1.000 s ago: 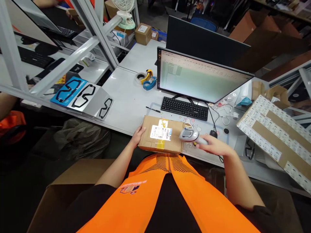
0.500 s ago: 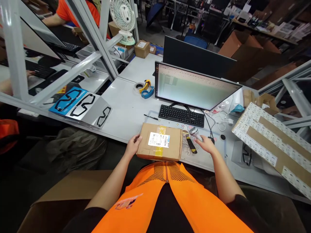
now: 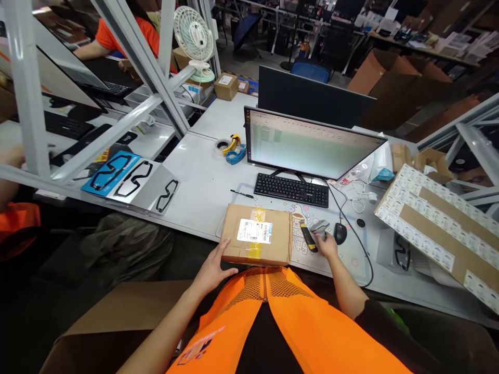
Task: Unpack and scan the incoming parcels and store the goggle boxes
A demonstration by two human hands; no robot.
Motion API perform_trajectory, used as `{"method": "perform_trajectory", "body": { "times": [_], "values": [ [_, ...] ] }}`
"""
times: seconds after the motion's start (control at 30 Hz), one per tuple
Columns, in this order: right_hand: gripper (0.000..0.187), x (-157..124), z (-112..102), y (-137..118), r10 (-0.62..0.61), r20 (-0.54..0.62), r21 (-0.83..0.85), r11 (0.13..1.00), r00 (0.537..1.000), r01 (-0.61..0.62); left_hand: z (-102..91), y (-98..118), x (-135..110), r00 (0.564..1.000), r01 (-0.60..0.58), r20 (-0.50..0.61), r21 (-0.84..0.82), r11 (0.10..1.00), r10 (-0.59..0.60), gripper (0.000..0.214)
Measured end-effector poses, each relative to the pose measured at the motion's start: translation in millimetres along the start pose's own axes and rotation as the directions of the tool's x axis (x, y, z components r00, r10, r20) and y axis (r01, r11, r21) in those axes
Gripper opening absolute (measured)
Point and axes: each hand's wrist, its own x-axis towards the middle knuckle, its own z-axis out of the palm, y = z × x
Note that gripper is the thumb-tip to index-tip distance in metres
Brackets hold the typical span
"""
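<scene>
Cardboard parcel (image 3: 273,236) lies flat at the near edge of the tabletop (image 3: 202,176), its white shipping label (image 3: 254,230) face up over a strip of yellow tape. The left hand (image 3: 212,270) sits at the parcel's near-left corner, its fingers (image 3: 223,250) spread loose and open, their tips touching the box's side without clasping it. The right hand (image 3: 326,245) rests just right of the parcel on a printed desk mat (image 3: 351,259). Its fingers curl at the handle of a grey scanner (image 3: 320,226) that lies on the mat, and I cannot tell whether they grip it. Between those fingers and the parcel lies a yellow and black knife (image 3: 307,239). Just right of the right fingers sits a black mouse (image 3: 340,234), its cable trailing off. Beyond both hands stand a black keyboard (image 3: 291,189) and a lit monitor (image 3: 312,148). A black pen (image 3: 242,194) lies beyond the left fingers, with tape rolls (image 3: 231,145) farther off
</scene>
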Motion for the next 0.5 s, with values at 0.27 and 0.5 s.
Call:
{"method": "perform_trajectory", "body": {
  "times": [0.27, 0.5],
  "values": [
    [0.060, 79, -36, -21, 0.150, -0.088, 0.065, 0.987, 0.985, -0.145, 7.5, -9, 7, 0.997, 0.042, -0.073, 0.046, 0.998, -0.038, 0.071],
    [0.064, 143, -38, -73, 0.112, 0.097, 0.056, 0.992, 0.989, -0.117, 1.0, 0, 6, 0.997, 0.067, -0.049, 0.116, 0.991, -0.062, 0.065]
  ]
}}
